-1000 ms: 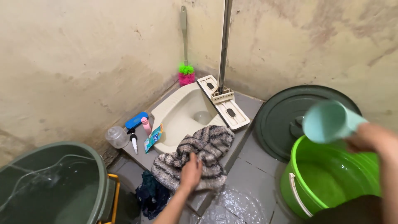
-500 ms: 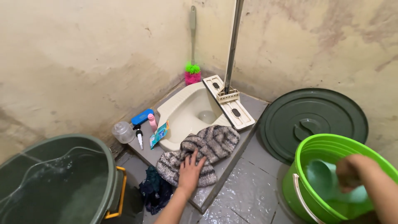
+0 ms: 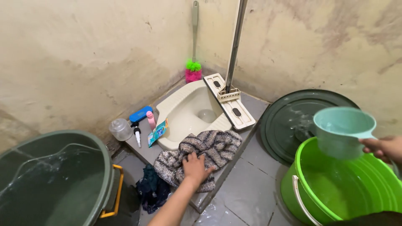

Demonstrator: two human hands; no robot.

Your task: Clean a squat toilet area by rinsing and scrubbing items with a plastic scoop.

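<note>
I am pressing my left hand [image 3: 195, 167] flat onto the striped grey knit garment [image 3: 201, 157], fingers spread wide and closing on nothing; the palm is simply resting on the wet cloth. The garment is lying bunched on the raised tiled platform [image 3: 142, 148], at its front edge, just in front of the cream squat toilet pan [image 3: 190, 111] and touching the pan's near rim.

My right hand [image 3: 384, 147] is gripping the handle of the pale teal water scoop [image 3: 342, 130]; the grip is closed around that handle, and I am holding the scoop over the far rim of the bright green bucket [image 3: 335, 196], its mouth tilted toward me. The bucket is standing on the floor at the right, holding water, with a round dark green lid [image 3: 289, 121] lying flat on the floor just behind it.

A dark blue cloth [image 3: 153, 190] is lying crumpled on the floor against the platform's front left corner, beside a large dark green tub [image 3: 54, 184] full of water. On the platform's left side a blue brush [image 3: 140, 114], a pink bottle [image 3: 150, 119], a clear jar [image 3: 120, 129] and a small sachet [image 3: 158, 132] are sitting near the wall. A flat mop [image 3: 230, 100] is resting across the pan's right edge, and a pink and green toilet brush [image 3: 193, 70] is leaning in the back corner.
</note>
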